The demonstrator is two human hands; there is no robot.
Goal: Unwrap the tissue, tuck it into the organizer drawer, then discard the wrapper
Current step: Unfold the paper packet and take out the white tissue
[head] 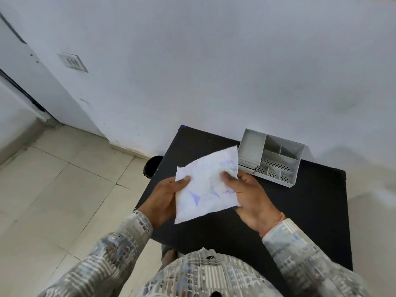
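At far left a door (32,82) stands beside a switch plate (72,62) on the white wall (214,61), above pale floor tiles (53,189). A dark round bin (153,166) sits on the floor, touching the left edge of the black table (300,211).

The left hand (165,200) pinches the left edge of the packet (206,185), thumb on top and fingers hidden beneath. The packet is held in the air over the table, between both hands, tilted with its right corner higher. It is a flat white square, crinkled, with faint blue print and a blue triangular mark near its lower middle; whether tissue is inside cannot be told.

The right hand (246,196) grips the packet's right side, thumb pressed on top. The packet's upper right corner overlaps the organizer (274,157), hiding part of its left front. This grey organizer stands on the table's far side near the wall, with open compartments, some with perforated floors.
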